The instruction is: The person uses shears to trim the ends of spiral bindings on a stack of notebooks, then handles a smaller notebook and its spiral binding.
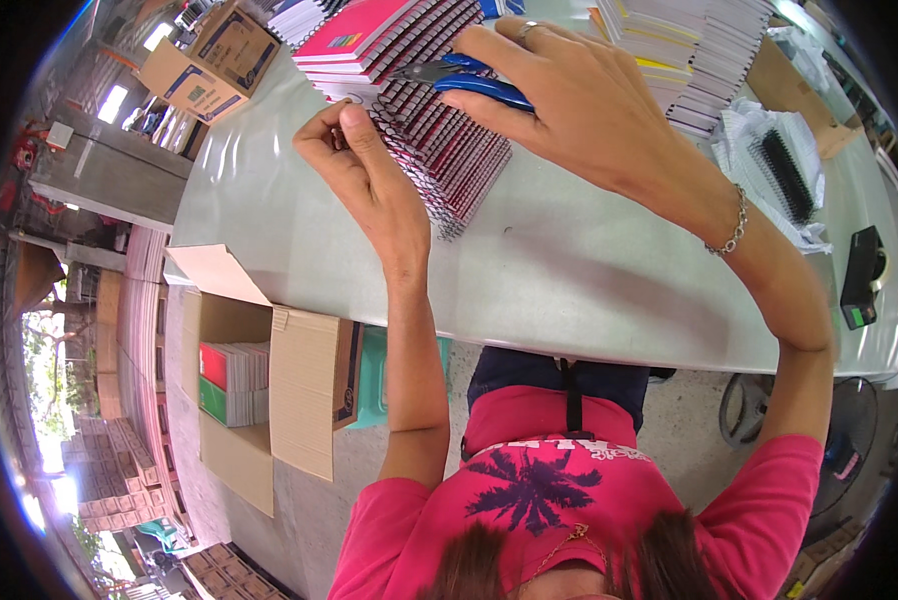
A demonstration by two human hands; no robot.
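Note:
A tall stack of spiral-bound notebooks (461, 165) with red covers stands at the far side of the table, coil edges facing me. My right hand (589, 105) grips blue-handled cutting pliers (489, 88) over the coils. Their metal jaws point left, close to the coil edge of a notebook high in the stack. At the stack's near left corner my left hand (374, 170) is closed, thumb against bent fingers. What it pinches, if anything, is too small to make out.
On the pale table (569, 270), more spiral notebooks (709, 60) are piled at far right. White wrapping with black coils (784, 170) and a black tape dispenser (862, 278) lie at right. An open carton (304, 400) holding notebooks stands at lower left; another carton (209, 65) is at far left.

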